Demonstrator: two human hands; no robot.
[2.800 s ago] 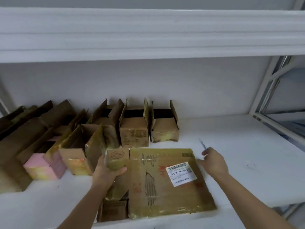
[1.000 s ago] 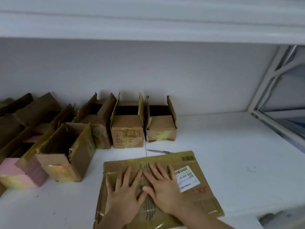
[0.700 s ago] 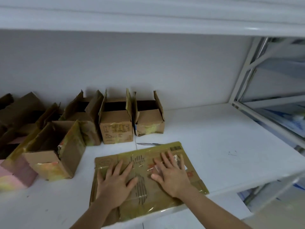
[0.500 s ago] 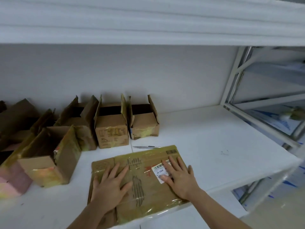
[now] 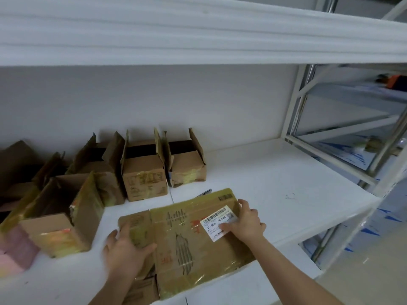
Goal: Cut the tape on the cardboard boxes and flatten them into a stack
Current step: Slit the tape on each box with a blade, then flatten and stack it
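A flattened, tape-covered cardboard box [image 5: 187,238] with a white barcode label [image 5: 217,222] lies at the front of the white shelf [image 5: 286,190]. My left hand [image 5: 125,252] grips its left flap, thumb on top and fingers around the edge. My right hand [image 5: 246,221] holds the box's right edge, thumb on the label. A thin knife [image 5: 204,192] lies on the shelf just behind the box, mostly hidden by it. More flat cardboard [image 5: 141,289] shows under the box at the front edge.
Several opened cardboard boxes stand in rows at the back left, among them one [image 5: 143,172], another [image 5: 187,166] and a larger one [image 5: 61,214]. A pink box [image 5: 15,252] sits at far left. The white rack frame [image 5: 295,111] rises at right.
Both hands were pressing flat on the box top. They have slid outward, and now each grips one side edge. The camera view has shifted right.
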